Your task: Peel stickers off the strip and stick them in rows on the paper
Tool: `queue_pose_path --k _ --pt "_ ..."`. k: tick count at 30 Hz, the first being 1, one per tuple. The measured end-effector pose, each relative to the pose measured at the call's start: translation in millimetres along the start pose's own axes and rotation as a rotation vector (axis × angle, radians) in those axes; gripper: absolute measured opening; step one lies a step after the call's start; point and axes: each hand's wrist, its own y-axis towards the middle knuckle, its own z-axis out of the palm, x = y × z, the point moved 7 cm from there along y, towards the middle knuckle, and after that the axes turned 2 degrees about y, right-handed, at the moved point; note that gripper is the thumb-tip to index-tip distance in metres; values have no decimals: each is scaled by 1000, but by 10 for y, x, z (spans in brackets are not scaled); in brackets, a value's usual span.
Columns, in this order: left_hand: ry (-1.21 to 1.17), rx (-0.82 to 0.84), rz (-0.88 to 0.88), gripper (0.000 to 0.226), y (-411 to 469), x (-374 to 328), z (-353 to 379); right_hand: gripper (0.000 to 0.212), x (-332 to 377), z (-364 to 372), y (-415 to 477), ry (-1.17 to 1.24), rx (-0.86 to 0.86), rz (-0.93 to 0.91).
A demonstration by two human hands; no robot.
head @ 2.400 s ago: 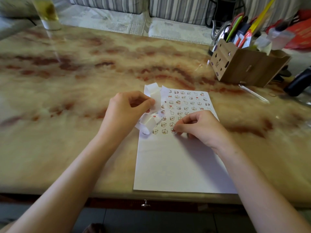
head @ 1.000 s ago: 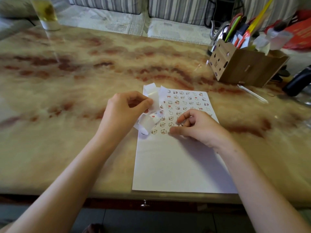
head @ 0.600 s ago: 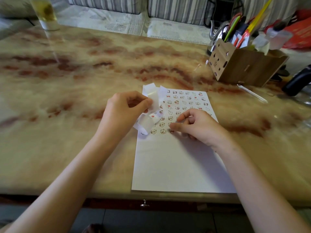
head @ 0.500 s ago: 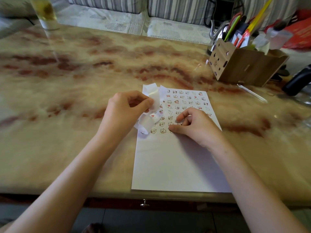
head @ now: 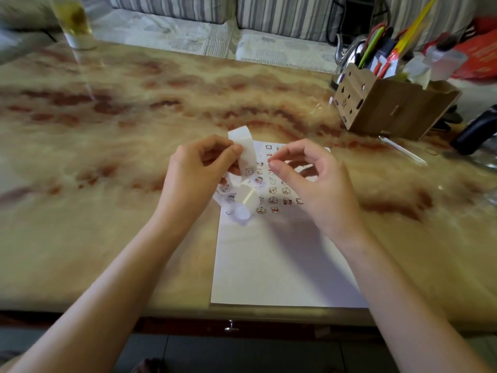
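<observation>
Marbled table (head: 107,162) fills the view, with a striped sofa (head: 282,14) behind it and a cardboard organiser (head: 390,109) at the far right.

1. Paper (head: 282,265): lies flat on the table at the near edge. Position unchanged.
2. Right hand (head: 314,181): half a second ago its fingertip was pressed on the lowest row. It is now raised off the paper and beside the strip, fingers curled, thumb and forefinger tips close together.
3. Left hand (head: 201,168): as before, pinches the strip (head: 243,148) above the paper's left edge. The free tail curls down to the sheet.
4. Stickers (head: 273,201): rows cover the upper part of the paper. The lower part is bare.

Judgement: one placement appears complete and the next peel is beginning. The task is well short of finished.

Limits of view:
- Whether the right thumb and forefinger hold a sticker cannot be told.
- The right hand covers the right ends of the rows.
- The strip's tail covers their left ends.
- Motion blur obscures the designs on the strip.
</observation>
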Motion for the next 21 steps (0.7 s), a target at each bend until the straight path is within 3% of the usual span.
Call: queue_pose_path --k 15,21 --pt "-45 110 -28 22 -17 7 96 9 21 121 -16 48 -16 -66" --pt "-11 145 -46 14 -26 36 143 8 -2 110 -15 41 -27 -75"
